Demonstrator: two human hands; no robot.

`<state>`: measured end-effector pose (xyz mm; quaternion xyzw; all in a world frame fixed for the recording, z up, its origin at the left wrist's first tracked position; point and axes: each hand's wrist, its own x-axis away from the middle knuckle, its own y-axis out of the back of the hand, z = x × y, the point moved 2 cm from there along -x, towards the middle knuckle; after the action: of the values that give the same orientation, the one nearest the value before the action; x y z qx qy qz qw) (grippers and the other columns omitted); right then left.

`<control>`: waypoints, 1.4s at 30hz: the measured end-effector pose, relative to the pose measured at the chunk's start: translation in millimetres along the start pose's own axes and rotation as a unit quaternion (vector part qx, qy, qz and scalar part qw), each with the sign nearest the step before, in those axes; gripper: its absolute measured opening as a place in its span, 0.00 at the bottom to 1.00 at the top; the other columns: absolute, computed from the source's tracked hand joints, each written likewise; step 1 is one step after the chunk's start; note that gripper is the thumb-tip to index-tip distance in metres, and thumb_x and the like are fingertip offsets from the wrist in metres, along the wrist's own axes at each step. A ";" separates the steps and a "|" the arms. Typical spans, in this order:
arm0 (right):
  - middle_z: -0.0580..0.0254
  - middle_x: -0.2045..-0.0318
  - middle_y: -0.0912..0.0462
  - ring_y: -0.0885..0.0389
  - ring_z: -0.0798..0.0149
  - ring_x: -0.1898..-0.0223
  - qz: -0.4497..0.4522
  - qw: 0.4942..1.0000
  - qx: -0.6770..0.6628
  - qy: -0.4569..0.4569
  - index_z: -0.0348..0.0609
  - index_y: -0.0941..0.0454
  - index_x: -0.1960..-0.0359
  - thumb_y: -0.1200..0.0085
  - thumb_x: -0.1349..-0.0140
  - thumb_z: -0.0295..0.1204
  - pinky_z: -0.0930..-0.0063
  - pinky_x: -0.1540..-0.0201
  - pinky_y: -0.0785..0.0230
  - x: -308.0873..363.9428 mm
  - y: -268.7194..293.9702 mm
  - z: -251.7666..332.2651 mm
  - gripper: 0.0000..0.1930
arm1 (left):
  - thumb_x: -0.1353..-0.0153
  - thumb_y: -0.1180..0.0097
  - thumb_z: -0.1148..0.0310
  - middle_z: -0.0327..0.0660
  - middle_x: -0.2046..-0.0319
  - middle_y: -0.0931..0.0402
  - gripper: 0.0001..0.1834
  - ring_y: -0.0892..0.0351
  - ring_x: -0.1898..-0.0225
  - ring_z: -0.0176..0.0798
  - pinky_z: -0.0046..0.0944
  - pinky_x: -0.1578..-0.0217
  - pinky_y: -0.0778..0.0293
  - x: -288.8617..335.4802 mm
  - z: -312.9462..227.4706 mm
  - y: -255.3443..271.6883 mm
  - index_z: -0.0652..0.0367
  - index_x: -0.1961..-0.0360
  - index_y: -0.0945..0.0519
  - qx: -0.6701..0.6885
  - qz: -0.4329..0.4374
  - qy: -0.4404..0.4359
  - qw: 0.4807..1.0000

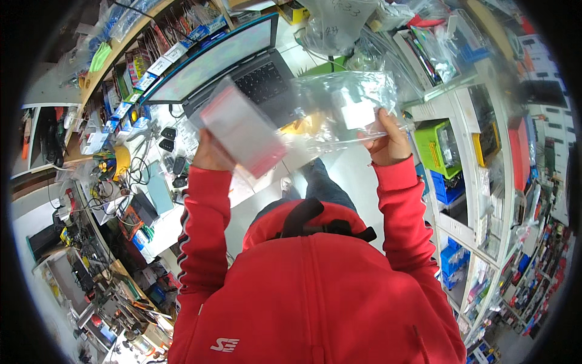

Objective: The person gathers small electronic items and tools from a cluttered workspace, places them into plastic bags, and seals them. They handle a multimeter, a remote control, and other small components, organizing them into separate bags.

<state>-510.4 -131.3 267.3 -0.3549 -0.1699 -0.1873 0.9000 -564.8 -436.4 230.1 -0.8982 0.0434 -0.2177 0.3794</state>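
Observation:
My left hand [212,151] is closed on a stack of clear zip bags [242,130] with red edges, blurred by motion. To the right, my right hand [391,142] pinches the lower corner of a large clear plastic bag [321,100]. A white label-like patch shows on that bag near my fingers, and something yellow shows through its lower left part. Both are held up in front of an open laptop [257,82], and the stack's right edge overlaps the large bag.
On the white desk left of the laptop lie small black key fobs [167,138] and tangled cables [139,173]. A green bin [433,148] and a blue bin [447,187] sit on the right-hand shelves. Boxed parts line the shelf behind the laptop.

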 end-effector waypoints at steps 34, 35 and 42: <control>0.63 0.64 0.26 0.29 0.70 0.62 -0.356 0.866 -0.115 0.330 0.37 0.31 0.59 0.46 0.52 0.38 0.78 0.60 0.36 319.8 280.2 -15.0 0.21 | 0.49 0.51 0.71 0.34 0.75 0.28 0.11 0.31 0.73 0.27 0.25 0.68 0.35 173.0 390.2 -293.6 0.68 0.66 0.26 -0.528 0.634 0.097 0.557; 0.63 0.65 0.26 0.29 0.70 0.63 -0.393 0.849 -0.135 0.326 0.37 0.31 0.60 0.45 0.53 0.38 0.77 0.61 0.36 338.1 302.3 -15.1 0.21 | 0.50 0.50 0.74 0.36 0.73 0.28 0.10 0.31 0.71 0.28 0.26 0.66 0.35 186.8 416.9 -303.3 0.67 0.65 0.26 -0.515 0.650 0.088 0.552; 0.61 0.65 0.26 0.30 0.69 0.62 -0.521 0.697 -0.251 0.423 0.39 0.30 0.60 0.49 0.50 0.41 0.74 0.63 0.35 439.7 402.0 -29.5 0.20 | 0.50 0.50 0.74 0.37 0.75 0.30 0.04 0.33 0.72 0.27 0.26 0.71 0.37 284.8 557.2 -360.1 0.65 0.74 0.27 -0.520 0.742 0.113 0.408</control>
<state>62.2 25.3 208.7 -0.3058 0.1240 -0.7927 0.5126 -103.3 118.7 240.3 -0.5067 0.8403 0.1135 -0.1560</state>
